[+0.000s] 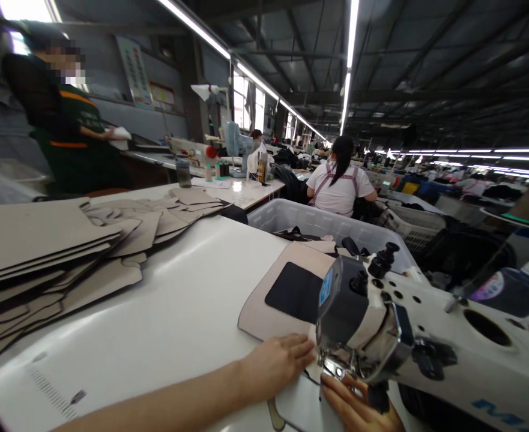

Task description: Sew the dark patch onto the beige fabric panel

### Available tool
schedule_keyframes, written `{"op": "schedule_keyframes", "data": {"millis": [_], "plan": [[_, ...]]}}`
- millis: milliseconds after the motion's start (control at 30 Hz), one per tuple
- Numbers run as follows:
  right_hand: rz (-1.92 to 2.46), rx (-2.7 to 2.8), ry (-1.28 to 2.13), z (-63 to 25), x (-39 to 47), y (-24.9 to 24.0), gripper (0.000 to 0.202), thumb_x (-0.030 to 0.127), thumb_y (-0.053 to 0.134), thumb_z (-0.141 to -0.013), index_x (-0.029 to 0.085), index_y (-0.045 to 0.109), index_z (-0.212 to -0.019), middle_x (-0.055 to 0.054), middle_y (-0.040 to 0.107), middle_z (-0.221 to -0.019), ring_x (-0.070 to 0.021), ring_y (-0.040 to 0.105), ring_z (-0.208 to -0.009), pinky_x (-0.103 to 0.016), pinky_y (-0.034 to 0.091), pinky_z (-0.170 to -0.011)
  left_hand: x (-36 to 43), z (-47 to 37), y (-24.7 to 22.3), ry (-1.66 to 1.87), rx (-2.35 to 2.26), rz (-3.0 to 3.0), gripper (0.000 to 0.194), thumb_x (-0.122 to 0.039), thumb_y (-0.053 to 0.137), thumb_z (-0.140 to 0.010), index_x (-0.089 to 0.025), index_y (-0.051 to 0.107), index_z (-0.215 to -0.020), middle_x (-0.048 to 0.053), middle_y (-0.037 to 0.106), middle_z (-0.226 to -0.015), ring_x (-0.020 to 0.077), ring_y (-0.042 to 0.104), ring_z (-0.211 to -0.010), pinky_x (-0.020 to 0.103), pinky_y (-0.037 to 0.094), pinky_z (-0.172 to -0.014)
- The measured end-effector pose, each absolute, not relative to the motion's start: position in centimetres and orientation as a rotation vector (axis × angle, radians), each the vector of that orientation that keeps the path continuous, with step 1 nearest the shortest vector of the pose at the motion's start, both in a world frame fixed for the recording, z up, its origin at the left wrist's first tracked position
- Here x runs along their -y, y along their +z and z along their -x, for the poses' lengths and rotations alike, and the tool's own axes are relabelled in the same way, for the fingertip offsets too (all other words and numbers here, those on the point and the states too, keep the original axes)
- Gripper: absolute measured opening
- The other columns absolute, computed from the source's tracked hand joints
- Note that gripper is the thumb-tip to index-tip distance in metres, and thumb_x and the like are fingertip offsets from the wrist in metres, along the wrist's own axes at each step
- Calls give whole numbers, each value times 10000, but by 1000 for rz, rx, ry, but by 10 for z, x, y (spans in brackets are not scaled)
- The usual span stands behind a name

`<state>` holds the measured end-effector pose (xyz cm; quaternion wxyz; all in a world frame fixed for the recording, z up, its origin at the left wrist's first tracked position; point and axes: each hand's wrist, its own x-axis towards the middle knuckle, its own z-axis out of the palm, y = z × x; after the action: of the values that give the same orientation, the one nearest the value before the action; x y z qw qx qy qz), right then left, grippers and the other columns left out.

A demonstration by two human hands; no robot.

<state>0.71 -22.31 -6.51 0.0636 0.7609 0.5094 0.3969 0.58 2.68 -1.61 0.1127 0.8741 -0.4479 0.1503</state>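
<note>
Beige panel [268,312] under flat open hands; sewing machine [381,324] blocks right [354,408]; left [277,363].

Head camera looks down, close over sewing machine [408,336].

The white surface [165,318] lies open at the middle; stacked tan cardboard panels [43,252] crowd its left, the white sewing machine [426,336] blocks its right.

Sewing machine [426,336] head hides the needle area and part of the right hand [358,411]; bottom edge cuts that hand off. Tan panel [286,294] partly hidden behind the machine. Far workstations too blurred to read.
</note>
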Motion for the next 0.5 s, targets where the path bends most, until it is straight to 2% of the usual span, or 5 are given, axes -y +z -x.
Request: {"op": "schedule_keyframes", "data": {"millis": [133,300,433,500], "plan": [[-2307,-1493,1271,-1,217,-55,424,87,381,-828,275,560,-1164,133,460,-1274,-103,626,-881,-272,493,-724,-22,-5,-23,506,1251,-2672,278,-221,421,-927,-111,564,-1138,109,587,-1179,224,518,-1110,301,336,-1030],[-2390,-1517,1423,3,207,-47,410,70,323,-851,271,642,-1013,153,576,-1135,-84,635,-801,-251,472,-687,-20,-16,-18,519,1289,-2704,176,-183,485,-887,-118,619,-979,106,617,-1082,218,559,-1006,277,412,-933],[-2480,-1507,1464,-2,210,-59,437,57,316,-850,286,615,-1071,148,569,-1157,-80,634,-804,-262,462,-765,-19,-18,-19,564,1281,-2727,166,-168,479,-883,-127,620,-961,96,624,-1033,207,570,-962,274,432,-889],[-2406,-1537,1365,-6,214,-63,446,64,333,-840,282,570,-1148,134,534,-1210,-76,633,-814,-251,471,-782,-19,-18,-20,592,1283,-2725,160,-176,482,-883,-129,619,-952,97,620,-1038,206,568,-964,274,426,-900]]}}
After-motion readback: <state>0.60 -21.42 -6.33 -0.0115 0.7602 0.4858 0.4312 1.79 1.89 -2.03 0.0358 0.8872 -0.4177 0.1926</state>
